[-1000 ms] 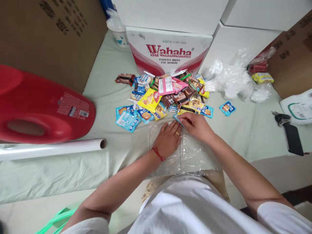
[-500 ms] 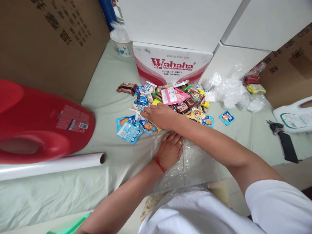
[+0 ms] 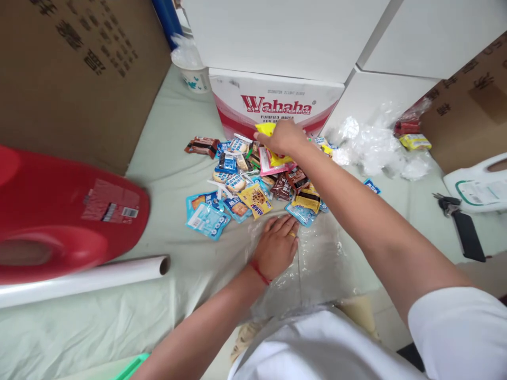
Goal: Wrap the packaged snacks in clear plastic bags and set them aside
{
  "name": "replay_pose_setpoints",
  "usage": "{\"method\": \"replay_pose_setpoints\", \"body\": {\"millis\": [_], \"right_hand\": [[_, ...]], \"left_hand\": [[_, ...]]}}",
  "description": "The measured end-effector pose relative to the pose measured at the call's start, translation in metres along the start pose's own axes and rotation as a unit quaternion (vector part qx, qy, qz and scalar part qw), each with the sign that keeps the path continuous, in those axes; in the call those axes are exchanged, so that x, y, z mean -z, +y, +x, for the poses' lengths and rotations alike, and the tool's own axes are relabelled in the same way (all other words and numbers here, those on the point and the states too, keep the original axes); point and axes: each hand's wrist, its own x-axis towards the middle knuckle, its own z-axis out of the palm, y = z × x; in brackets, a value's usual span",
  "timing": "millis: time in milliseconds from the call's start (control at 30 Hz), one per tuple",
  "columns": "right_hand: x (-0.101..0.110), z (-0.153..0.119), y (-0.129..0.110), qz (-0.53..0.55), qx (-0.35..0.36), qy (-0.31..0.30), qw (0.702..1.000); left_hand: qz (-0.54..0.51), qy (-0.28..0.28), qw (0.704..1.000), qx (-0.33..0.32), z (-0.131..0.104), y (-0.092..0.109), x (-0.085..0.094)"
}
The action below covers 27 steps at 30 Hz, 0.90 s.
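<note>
My left hand (image 3: 276, 247) lies flat, fingers stretched out, on a clear plastic bag (image 3: 319, 258) at the table's near edge. Just beyond its fingertips is a heap of small wrapped snacks (image 3: 236, 182). Over the back of that heap, my right hand (image 3: 288, 138) is closed on a yellow snack packet (image 3: 265, 129), which it partly hides. A pink packet (image 3: 269, 168) lies below that hand. Towards me, a yellow cookie packet (image 3: 255, 200) and a light blue packet (image 3: 208, 220) lie on the heap's near side.
A Wahaha carton (image 3: 277, 97) stands behind the heap. On the left are a red jug (image 3: 71, 211) and a white roll (image 3: 91, 277). Crumpled clear plastic (image 3: 368, 145), a white bottle (image 3: 483, 184) and a black object with keys (image 3: 467, 235) lie to the right.
My right hand has moved up and away from the heap's near side, taking a yellow packet with it. Packets at the heap's front have shifted. My left hand has stayed put.
</note>
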Motion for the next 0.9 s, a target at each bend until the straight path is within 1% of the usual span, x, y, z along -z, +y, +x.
{"method": "replay_pose_setpoints", "body": {"millis": [33, 100, 200, 300, 367, 533, 600, 667, 733, 767, 833, 900], "right_hand": [[-0.009, 0.001, -0.003, -0.008, -0.022, -0.019, 1.000], [-0.022, -0.007, -0.011, -0.020, -0.048, -0.061, 0.997], [-0.028, -0.028, -0.017, -0.054, -0.025, -0.067, 0.996], [-0.024, -0.043, -0.020, -0.088, -0.008, -0.062, 0.994], [-0.021, -0.048, -0.021, -0.095, -0.006, -0.071, 0.993], [-0.011, -0.055, -0.025, -0.100, -0.010, -0.123, 0.987], [-0.005, -0.056, -0.021, -0.070, 0.007, -0.142, 0.987], [0.003, -0.055, -0.007, -0.001, 0.030, -0.135, 0.990], [0.011, -0.054, 0.020, 0.062, 0.023, -0.081, 0.995], [0.015, -0.055, 0.038, 0.074, -0.003, -0.043, 0.996], [0.019, -0.059, 0.082, 0.046, -0.089, 0.016, 0.995], [0.018, -0.068, 0.129, 0.015, -0.179, 0.044, 0.983]], "left_hand": [[0.001, -0.001, 1.000, -0.001, 0.000, 0.000, 0.000], [0.002, -0.002, 1.000, -0.003, 0.000, 0.000, 0.001], [0.003, 0.001, 1.000, -0.008, 0.000, -0.001, 0.000], [0.000, 0.005, 1.000, -0.007, -0.001, -0.002, -0.001], [-0.002, 0.004, 1.000, -0.006, -0.001, -0.002, -0.001], [-0.005, 0.000, 1.000, -0.010, -0.001, -0.002, -0.001], [-0.006, 0.000, 1.000, -0.015, -0.001, -0.003, -0.001], [-0.009, 0.002, 1.000, -0.016, -0.001, -0.003, -0.001], [-0.010, 0.004, 1.000, -0.016, -0.001, -0.004, -0.001], [-0.011, 0.006, 1.000, -0.016, -0.001, -0.004, -0.001], [-0.012, 0.008, 1.000, -0.017, -0.001, -0.005, -0.002], [-0.013, 0.012, 1.000, -0.018, -0.001, -0.005, -0.002]]}}
